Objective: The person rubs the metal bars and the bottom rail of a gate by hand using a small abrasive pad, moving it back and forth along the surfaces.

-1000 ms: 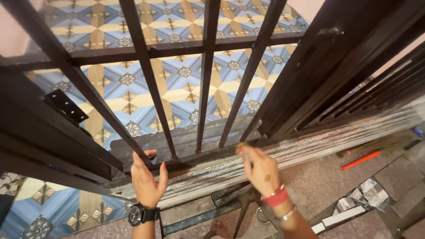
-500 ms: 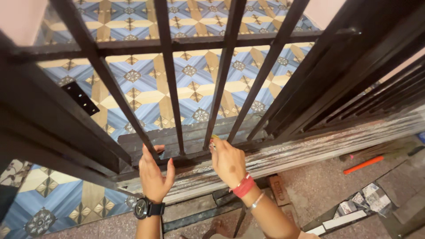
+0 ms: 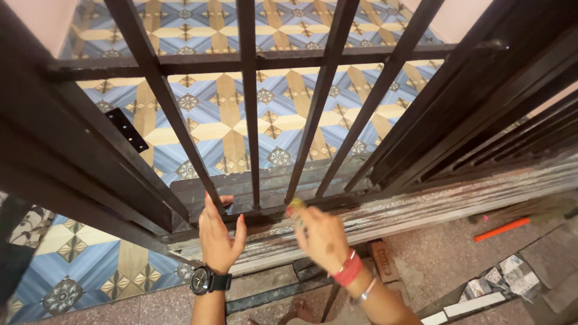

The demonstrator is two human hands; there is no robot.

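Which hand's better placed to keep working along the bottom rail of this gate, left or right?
Right, probably. The right hand holds a small, blurred thing against the bottom rail by a bar's base. The left hand is pressed on the rail, seemingly steadying the gate.

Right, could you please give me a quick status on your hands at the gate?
Left hand flat on gate's bottom rail, empty. Right hand pinching a small greenish piece against the rail. Bars upright above both hands.

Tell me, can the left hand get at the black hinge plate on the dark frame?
Probably yes. The left hand rests on the bottom rail; the hinge plate lies up and left, with an open gap between the bars.
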